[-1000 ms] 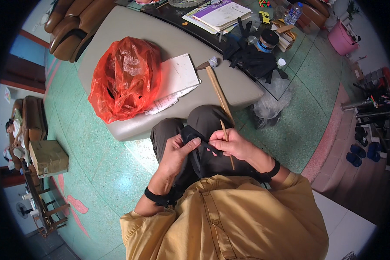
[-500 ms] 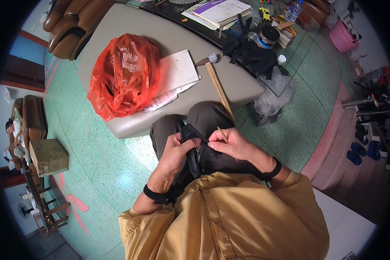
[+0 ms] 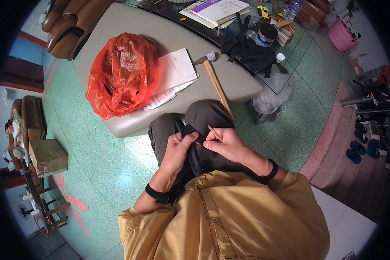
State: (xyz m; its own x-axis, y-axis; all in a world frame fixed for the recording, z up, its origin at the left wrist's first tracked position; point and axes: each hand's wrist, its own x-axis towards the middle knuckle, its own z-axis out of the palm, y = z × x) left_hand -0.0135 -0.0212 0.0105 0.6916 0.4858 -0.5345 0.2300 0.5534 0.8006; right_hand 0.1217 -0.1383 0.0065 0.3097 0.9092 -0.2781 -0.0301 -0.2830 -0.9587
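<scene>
Over my lap, my left hand [image 3: 177, 149] is closed around a folded black fabric strip [image 3: 194, 159], its thumb pressed on the upper part while the rest hangs down toward my shirt. Just to the right, my right hand [image 3: 228, 144] grips a thin wooden stick [image 3: 215, 133] that pokes out above the fingers at a slant. A small gap separates the fingers of the two hands. Whether the right fingertips also pinch something small cannot be made out. Beyond my right knee, a longer wooden stick [image 3: 218, 89] leans across the edge of the grey padded seat [image 3: 182, 37].
A red plastic bag [image 3: 123, 76] and a white board [image 3: 177, 69] lie on the seat. Black strips [image 3: 251, 56], a dark-lidded jar [image 3: 267, 34] and papers [image 3: 216, 11] crowd the dark table. A clear plastic bag [image 3: 271, 93] hangs at its corner. A cardboard box [image 3: 48, 157] stands left.
My right hand has drawn slightly away from the black strip, opening a gap between the hands. The strip now looks folded narrower in my left hand.
</scene>
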